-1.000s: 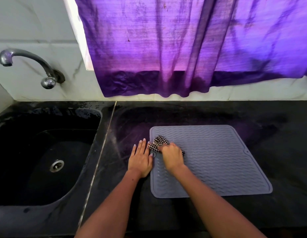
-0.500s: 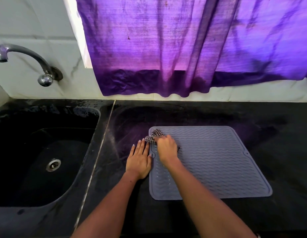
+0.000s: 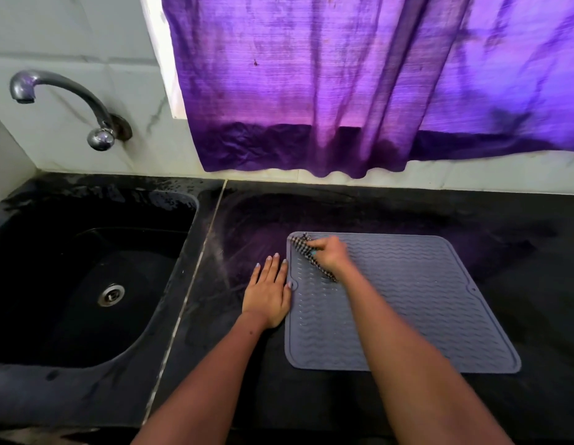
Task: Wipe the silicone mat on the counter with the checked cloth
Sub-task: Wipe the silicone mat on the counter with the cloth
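Black tabletop (image 3: 391, 406) with grey silicone mat (image 3: 407, 309); right hand (image 3: 332, 254) gripping checked cloth (image 3: 306, 252) at mat's far-left corner; left hand (image 3: 269, 292) flat, fingers straight, beside mat's left edge.

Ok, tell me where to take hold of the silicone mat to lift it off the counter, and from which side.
Pinch the near right corner of the silicone mat, coming in from the right. It lies flat on the counter, so a thin edge must be peeled up, and that corner is free. The right hand grips the checked cloth at the far left corner, and the left hand lies flat against the left edge.
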The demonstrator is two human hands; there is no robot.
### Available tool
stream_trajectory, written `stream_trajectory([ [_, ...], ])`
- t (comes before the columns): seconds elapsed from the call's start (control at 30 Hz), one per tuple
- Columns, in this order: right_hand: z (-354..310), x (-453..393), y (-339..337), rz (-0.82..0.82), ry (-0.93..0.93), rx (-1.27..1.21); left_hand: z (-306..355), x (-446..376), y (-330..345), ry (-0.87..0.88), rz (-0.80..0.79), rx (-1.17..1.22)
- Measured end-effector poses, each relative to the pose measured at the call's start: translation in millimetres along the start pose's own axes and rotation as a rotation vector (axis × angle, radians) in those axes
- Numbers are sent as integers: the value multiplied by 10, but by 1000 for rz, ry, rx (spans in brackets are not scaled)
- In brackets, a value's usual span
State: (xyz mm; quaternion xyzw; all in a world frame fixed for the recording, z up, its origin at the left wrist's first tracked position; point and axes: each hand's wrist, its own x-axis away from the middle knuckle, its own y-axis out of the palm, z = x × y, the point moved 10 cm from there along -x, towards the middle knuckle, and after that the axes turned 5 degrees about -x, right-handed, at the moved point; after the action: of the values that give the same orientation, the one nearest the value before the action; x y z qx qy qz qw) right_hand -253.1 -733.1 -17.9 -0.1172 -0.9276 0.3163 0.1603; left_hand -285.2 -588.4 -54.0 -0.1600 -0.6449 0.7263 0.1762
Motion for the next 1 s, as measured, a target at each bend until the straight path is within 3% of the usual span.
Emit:
stream_trajectory([
  [0.07, 119, -89, -136, -10, 154, -380, 6, -2, -3, 4, 0, -4],
  [0.13, 194, -188, -370, 182, 169, -457, 1, -4, 4, 2, 2, -6],
  [0.23, -129, -93, -465, 334, -77, -75, -3, -16, 12, -1, 3, -9],
  [0.3, -293, -34, -275, 283, -209, 173, -10, -13, 15, -2, 3, -9],
  [0.4, -290, 12, 111, 139, -251, 498, -10, -20, 34, 1, -2, -19],
  [0.5, -281, 67, 227, 166, -284, 603, -6, -29, 37, 1, 8, -26],
  [0.67, -258, 57, 160, 142, -269, 559, -19, -42, 54, 1, 9, -22],
  [0.8, -163, 14, 53, 128, -165, 396, -33, -50, 77, -5, 14, 9],
  [1.0, 96, -229, -335, 227, 82, -359, -34, -50, 46, -20, 22, 0],
])
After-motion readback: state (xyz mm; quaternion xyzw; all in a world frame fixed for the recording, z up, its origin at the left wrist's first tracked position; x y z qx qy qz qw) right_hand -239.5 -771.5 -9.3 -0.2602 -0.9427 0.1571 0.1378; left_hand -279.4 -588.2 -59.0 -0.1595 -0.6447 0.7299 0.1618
